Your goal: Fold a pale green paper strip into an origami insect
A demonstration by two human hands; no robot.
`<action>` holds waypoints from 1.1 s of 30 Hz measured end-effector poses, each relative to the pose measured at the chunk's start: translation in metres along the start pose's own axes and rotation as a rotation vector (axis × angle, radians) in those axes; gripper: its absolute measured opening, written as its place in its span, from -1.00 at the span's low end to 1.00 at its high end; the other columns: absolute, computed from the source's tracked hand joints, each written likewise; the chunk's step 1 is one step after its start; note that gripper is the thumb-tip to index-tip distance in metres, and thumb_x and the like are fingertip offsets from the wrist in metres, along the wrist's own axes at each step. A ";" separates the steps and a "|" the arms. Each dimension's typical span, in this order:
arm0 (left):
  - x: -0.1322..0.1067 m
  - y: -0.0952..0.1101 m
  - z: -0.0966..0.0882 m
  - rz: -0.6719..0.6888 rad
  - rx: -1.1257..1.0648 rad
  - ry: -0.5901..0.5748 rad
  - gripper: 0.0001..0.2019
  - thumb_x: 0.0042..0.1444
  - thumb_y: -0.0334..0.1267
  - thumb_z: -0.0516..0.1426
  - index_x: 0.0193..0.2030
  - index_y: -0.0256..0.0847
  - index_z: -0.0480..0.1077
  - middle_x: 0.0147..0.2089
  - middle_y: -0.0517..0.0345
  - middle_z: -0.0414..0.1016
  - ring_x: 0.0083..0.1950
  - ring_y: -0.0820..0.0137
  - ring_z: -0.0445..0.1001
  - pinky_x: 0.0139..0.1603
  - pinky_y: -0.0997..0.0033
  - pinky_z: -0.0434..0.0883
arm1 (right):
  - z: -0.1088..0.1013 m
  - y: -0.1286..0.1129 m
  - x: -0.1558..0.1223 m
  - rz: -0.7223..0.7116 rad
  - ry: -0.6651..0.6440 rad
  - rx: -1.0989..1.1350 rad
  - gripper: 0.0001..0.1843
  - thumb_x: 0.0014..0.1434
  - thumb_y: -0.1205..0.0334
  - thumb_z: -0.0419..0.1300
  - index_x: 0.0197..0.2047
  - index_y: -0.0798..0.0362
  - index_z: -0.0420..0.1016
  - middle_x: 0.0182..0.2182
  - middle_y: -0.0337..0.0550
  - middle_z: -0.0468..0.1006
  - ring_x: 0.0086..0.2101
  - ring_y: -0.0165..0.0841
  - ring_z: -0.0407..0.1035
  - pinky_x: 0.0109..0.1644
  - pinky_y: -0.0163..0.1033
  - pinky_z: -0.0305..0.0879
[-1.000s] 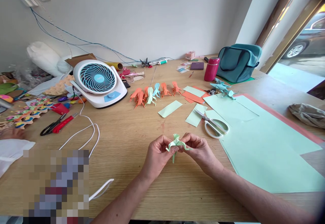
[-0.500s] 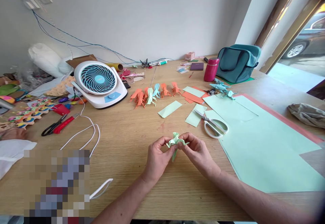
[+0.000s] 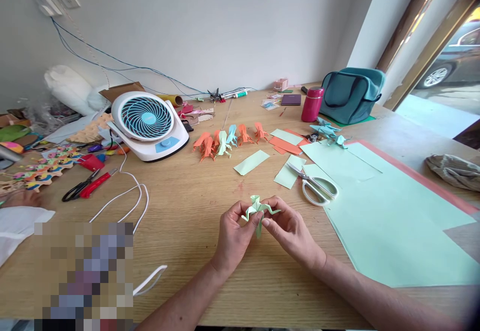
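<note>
A light green origami figure (image 3: 255, 203) with splayed, bent legs is held over the table in front of me. My left hand (image 3: 233, 233) pinches its body between thumb and fingers. On the other side, my right hand (image 3: 294, 233) has its index finger behind a leg and its thumb near the lower body. A narrow folded strip hangs below the figure, between the thumbs. Farther back stand several folded paper figures, among them an orange one (image 3: 207, 147), a pale green one (image 3: 223, 145) and a blue one (image 3: 232, 134).
White-handled scissors (image 3: 318, 190) lie on green paper strips right of my hands. Large green sheets (image 3: 390, 231) cover the right side. A fan (image 3: 148, 121), a white cable (image 3: 140, 196) and a red-handled knife (image 3: 95, 185) are left. A pink flask (image 3: 312, 105) and teal bag (image 3: 352, 96) stand behind.
The green figure has tilted slightly, and its legs show more openly. My right thumb has shifted a little away from its middle. My left hand keeps its pinch.
</note>
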State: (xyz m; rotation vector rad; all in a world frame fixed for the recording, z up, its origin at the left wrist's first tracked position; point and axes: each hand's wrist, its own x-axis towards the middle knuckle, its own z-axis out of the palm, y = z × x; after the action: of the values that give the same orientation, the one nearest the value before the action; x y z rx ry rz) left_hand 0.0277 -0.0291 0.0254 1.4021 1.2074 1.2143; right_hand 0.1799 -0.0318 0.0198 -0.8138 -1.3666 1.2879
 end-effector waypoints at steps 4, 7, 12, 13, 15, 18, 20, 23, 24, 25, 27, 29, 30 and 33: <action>-0.001 0.003 -0.001 0.062 0.053 -0.029 -0.74 0.09 -0.15 0.31 -0.45 -0.23 0.37 -0.45 0.23 0.41 -0.37 0.44 0.32 -0.27 0.50 0.30 | 0.002 -0.002 0.000 0.081 0.085 0.047 -0.69 0.15 -0.03 0.36 -0.26 0.01 0.43 -0.36 -0.21 0.46 -0.34 -0.35 0.33 -0.23 -0.25 0.32; 0.000 0.006 -0.002 0.071 0.021 -0.072 -0.76 0.08 -0.23 0.32 -0.46 -0.23 0.36 -0.45 0.26 0.41 -0.37 0.46 0.31 -0.26 0.51 0.29 | 0.001 -0.003 0.001 0.086 0.085 0.112 -0.69 0.20 -0.05 0.31 -0.31 0.02 0.44 -0.39 -0.21 0.45 -0.35 -0.35 0.32 -0.22 -0.24 0.31; 0.003 0.007 -0.003 0.026 -0.096 -0.144 -0.73 0.06 -0.22 0.33 -0.48 -0.24 0.36 -0.47 0.28 0.36 -0.39 0.50 0.25 -0.30 0.53 0.26 | -0.003 -0.004 0.003 0.092 0.052 0.140 -0.64 0.19 -0.09 0.31 -0.38 0.03 0.43 -0.42 -0.23 0.43 -0.37 -0.38 0.27 -0.24 -0.25 0.25; 0.004 0.006 -0.003 0.012 -0.111 -0.148 -0.72 0.06 -0.20 0.34 -0.49 -0.25 0.35 -0.48 0.29 0.34 -0.40 0.50 0.24 -0.31 0.54 0.25 | -0.003 -0.004 0.004 0.102 0.054 0.145 -0.64 0.17 -0.10 0.31 -0.37 0.03 0.43 -0.43 -0.24 0.43 -0.38 -0.38 0.27 -0.25 -0.26 0.24; 0.004 0.005 -0.003 -0.004 -0.120 -0.150 -0.69 0.04 -0.16 0.35 -0.50 -0.25 0.35 -0.49 0.29 0.33 -0.41 0.50 0.23 -0.33 0.54 0.24 | -0.004 -0.005 0.005 0.126 0.059 0.161 -0.63 0.14 -0.11 0.34 -0.36 0.02 0.44 -0.42 -0.24 0.44 -0.38 -0.38 0.28 -0.25 -0.26 0.25; 0.004 0.001 -0.005 0.002 -0.063 -0.132 -0.69 0.04 -0.11 0.35 -0.49 -0.26 0.38 -0.50 0.27 0.35 -0.41 0.49 0.26 -0.34 0.53 0.25 | -0.004 -0.006 0.006 0.172 0.039 0.185 -0.63 0.09 -0.11 0.38 -0.35 0.02 0.45 -0.41 -0.24 0.49 -0.36 -0.36 0.33 -0.22 -0.24 0.28; 0.004 -0.001 -0.007 0.028 0.008 -0.112 -0.71 0.05 -0.11 0.34 -0.46 -0.25 0.41 -0.48 0.26 0.39 -0.40 0.48 0.30 -0.33 0.52 0.27 | -0.006 -0.006 0.007 0.200 0.014 0.194 -0.63 0.07 -0.09 0.40 -0.36 0.02 0.46 -0.42 -0.24 0.52 -0.36 -0.37 0.35 -0.22 -0.24 0.28; 0.003 -0.003 -0.010 0.102 0.135 -0.056 -0.75 0.05 -0.14 0.35 -0.41 -0.23 0.43 -0.45 0.25 0.45 -0.39 0.46 0.37 -0.30 0.52 0.31 | -0.009 -0.004 0.009 0.233 -0.009 0.192 -0.62 0.02 -0.09 0.44 -0.39 0.03 0.48 -0.43 -0.24 0.56 -0.38 -0.37 0.37 -0.22 -0.23 0.30; 0.003 -0.003 -0.011 0.131 0.176 -0.034 -0.76 0.05 -0.15 0.35 -0.40 -0.22 0.41 -0.45 0.26 0.46 -0.39 0.46 0.38 -0.29 0.52 0.32 | -0.010 -0.003 0.009 0.239 -0.013 0.183 -0.62 -0.01 -0.09 0.45 -0.40 0.04 0.50 -0.44 -0.24 0.56 -0.38 -0.36 0.37 -0.22 -0.22 0.31; 0.002 -0.003 -0.012 0.160 0.214 -0.016 -0.75 0.04 -0.16 0.35 -0.40 -0.21 0.39 -0.44 0.27 0.47 -0.39 0.46 0.39 -0.29 0.53 0.33 | -0.011 -0.003 0.010 0.242 -0.020 0.170 -0.61 -0.03 -0.10 0.46 -0.40 0.04 0.51 -0.44 -0.24 0.57 -0.38 -0.36 0.38 -0.21 -0.21 0.32; 0.001 -0.003 -0.013 0.210 0.279 0.003 -0.73 0.03 -0.18 0.36 -0.40 -0.19 0.34 -0.45 0.29 0.46 -0.40 0.48 0.40 -0.30 0.54 0.33 | -0.013 -0.001 0.011 0.242 -0.041 0.145 -0.60 -0.05 -0.11 0.46 -0.39 0.04 0.54 -0.44 -0.23 0.57 -0.38 -0.34 0.40 -0.20 -0.20 0.34; 0.000 -0.004 -0.013 0.240 0.326 0.005 -0.71 0.02 -0.19 0.36 -0.41 -0.18 0.30 -0.46 0.31 0.45 -0.42 0.49 0.40 -0.32 0.54 0.33 | -0.013 -0.001 0.012 0.243 -0.075 0.130 -0.59 -0.03 -0.13 0.45 -0.37 0.05 0.55 -0.43 -0.21 0.59 -0.37 -0.33 0.42 -0.20 -0.20 0.34; 0.000 -0.005 -0.013 0.247 0.339 0.004 -0.70 0.02 -0.19 0.36 -0.40 -0.17 0.29 -0.46 0.32 0.45 -0.42 0.49 0.41 -0.32 0.54 0.33 | -0.013 -0.001 0.012 0.245 -0.093 0.127 -0.59 0.00 -0.13 0.43 -0.35 0.05 0.55 -0.42 -0.19 0.59 -0.36 -0.32 0.42 -0.21 -0.20 0.34; -0.001 -0.005 -0.012 0.244 0.337 -0.011 -0.70 0.03 -0.19 0.35 -0.37 -0.16 0.26 -0.43 0.31 0.46 -0.40 0.47 0.43 -0.31 0.54 0.35 | -0.012 -0.002 0.011 0.240 -0.143 0.118 -0.60 0.08 -0.13 0.37 -0.31 0.05 0.51 -0.39 -0.17 0.59 -0.33 -0.30 0.44 -0.21 -0.21 0.33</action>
State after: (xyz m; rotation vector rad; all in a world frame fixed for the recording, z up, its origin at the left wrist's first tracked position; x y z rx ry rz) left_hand 0.0156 -0.0288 0.0217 1.8460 1.3052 1.2017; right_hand 0.1890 -0.0187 0.0231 -0.8360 -1.3191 1.6240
